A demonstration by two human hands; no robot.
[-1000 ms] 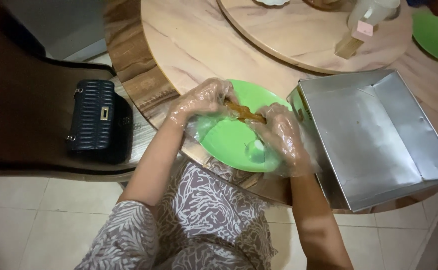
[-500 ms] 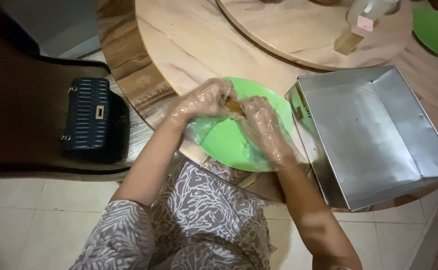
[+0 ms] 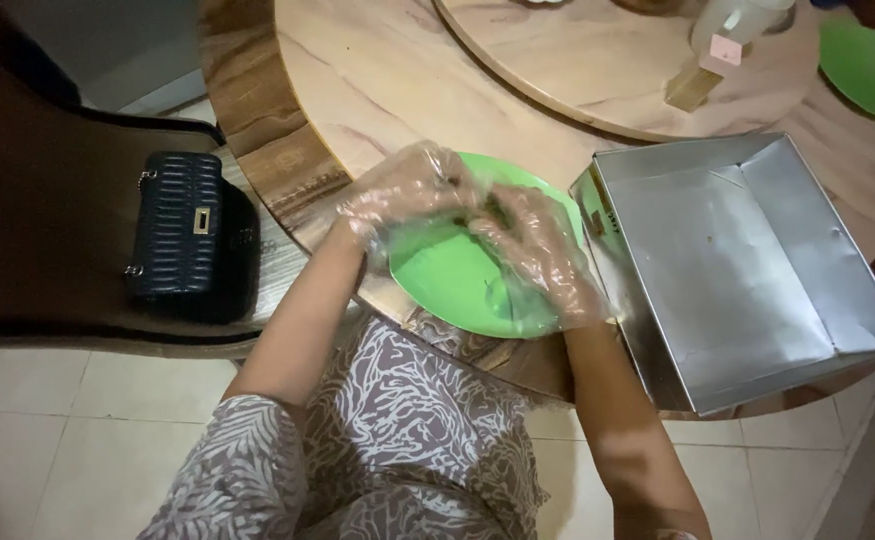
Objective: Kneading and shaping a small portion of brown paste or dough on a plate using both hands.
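Observation:
Both my hands wear loose clear plastic gloves and meet over a green plate (image 3: 452, 285) at the near edge of the round table. My left hand (image 3: 407, 195) and my right hand (image 3: 532, 250) are closed together on a small brown piece of food (image 3: 492, 208) above the plate's far side. The food is mostly hidden by the fingers and gloves.
An open silver-lined cardboard box (image 3: 747, 260) lies right of the plate. A round wooden turntable (image 3: 597, 70) with a bottle (image 3: 722, 40) sits further back, and a second green plate (image 3: 872, 70) at the far right. A black quilted handbag (image 3: 187, 235) rests on the chair to the left.
My right hand has moved left and up to join the left hand, so the brown food is now covered by both hands. The view has shifted slightly.

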